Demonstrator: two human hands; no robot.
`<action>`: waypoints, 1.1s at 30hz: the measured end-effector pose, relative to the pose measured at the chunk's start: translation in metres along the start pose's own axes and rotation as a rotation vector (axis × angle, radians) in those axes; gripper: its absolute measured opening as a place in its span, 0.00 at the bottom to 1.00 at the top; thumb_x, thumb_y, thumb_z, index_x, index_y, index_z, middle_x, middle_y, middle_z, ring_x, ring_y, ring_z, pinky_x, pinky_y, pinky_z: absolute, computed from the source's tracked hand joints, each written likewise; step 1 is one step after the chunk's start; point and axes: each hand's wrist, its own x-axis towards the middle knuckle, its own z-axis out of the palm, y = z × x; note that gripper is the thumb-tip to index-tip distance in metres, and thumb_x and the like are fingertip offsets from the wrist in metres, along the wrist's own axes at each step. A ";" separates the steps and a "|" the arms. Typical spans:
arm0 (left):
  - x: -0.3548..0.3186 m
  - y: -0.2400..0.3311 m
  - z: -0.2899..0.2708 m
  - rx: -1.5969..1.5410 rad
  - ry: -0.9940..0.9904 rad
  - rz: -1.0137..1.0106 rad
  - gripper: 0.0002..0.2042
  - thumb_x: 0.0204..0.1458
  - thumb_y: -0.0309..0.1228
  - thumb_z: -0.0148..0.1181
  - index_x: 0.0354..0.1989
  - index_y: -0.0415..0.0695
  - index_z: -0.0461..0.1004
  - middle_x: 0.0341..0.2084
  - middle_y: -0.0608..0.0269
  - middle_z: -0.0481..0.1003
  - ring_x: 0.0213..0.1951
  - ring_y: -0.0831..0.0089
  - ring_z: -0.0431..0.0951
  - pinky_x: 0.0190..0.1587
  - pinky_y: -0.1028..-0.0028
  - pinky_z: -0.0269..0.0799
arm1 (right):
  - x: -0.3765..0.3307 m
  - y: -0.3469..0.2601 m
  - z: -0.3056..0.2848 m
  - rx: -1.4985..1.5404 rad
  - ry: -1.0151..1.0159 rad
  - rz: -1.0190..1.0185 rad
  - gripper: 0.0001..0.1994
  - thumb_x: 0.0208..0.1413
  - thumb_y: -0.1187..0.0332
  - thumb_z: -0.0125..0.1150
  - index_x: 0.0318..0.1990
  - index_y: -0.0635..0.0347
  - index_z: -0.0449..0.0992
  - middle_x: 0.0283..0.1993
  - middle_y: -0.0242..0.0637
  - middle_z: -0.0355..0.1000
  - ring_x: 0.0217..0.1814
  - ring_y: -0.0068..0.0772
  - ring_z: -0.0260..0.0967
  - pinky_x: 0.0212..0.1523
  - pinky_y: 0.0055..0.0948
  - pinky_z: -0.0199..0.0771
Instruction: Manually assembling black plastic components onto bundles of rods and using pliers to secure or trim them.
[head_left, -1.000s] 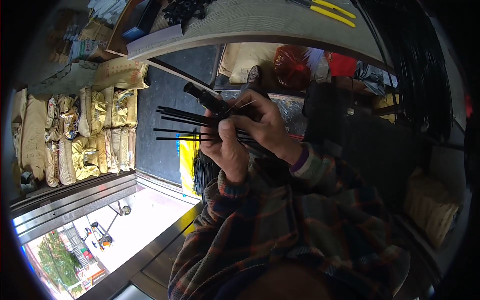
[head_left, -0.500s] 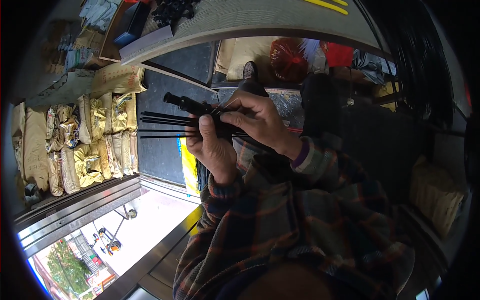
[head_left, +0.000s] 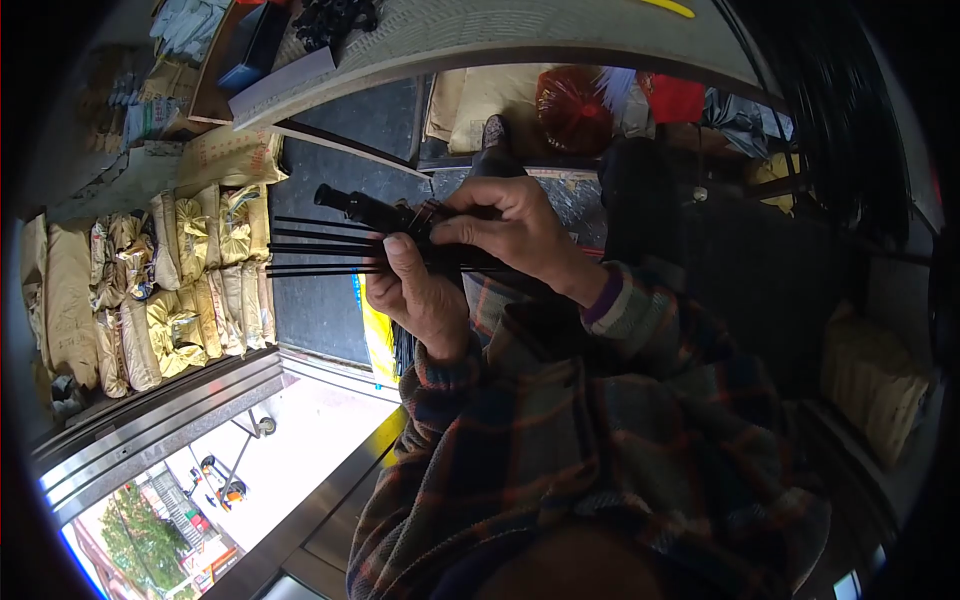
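Observation:
In front of my lap I hold what looks like a black umbrella frame. Its thick dark tube [head_left: 372, 210] points up and to the left. Several thin black ribs [head_left: 322, 248] fan out leftward below the tube. My left hand [head_left: 425, 300] is closed around the ribs from beneath, thumb pressed on top. Thumb and fingers of my right hand [head_left: 515, 228] pinch at the joint where tube and ribs meet. What lies between those fingertips is hidden.
Ahead is a worktable [head_left: 520, 62] with a pile of black parts [head_left: 335, 22] and a yellow strip [head_left: 668, 8]. Wrapped paper bundles [head_left: 180, 280] lie at left. Long black strands [head_left: 850, 130] hang at right. A red bag [head_left: 572, 108] sits under the table.
The ribs have shifted and spread somewhat differently, and the tube has tipped slightly left. A thin wire seen by my right fingers before no longer shows clearly. Both hands keep their hold.

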 end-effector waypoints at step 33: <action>0.002 -0.005 0.001 -0.078 -0.230 0.099 0.20 0.56 0.44 0.44 0.40 0.35 0.64 0.34 0.58 0.68 0.33 0.76 0.68 0.36 0.77 0.64 | -0.006 -0.012 0.004 0.093 -0.024 0.063 0.07 0.41 0.74 0.66 0.27 0.66 0.75 0.24 0.33 0.72 0.26 0.17 0.67 0.27 0.16 0.67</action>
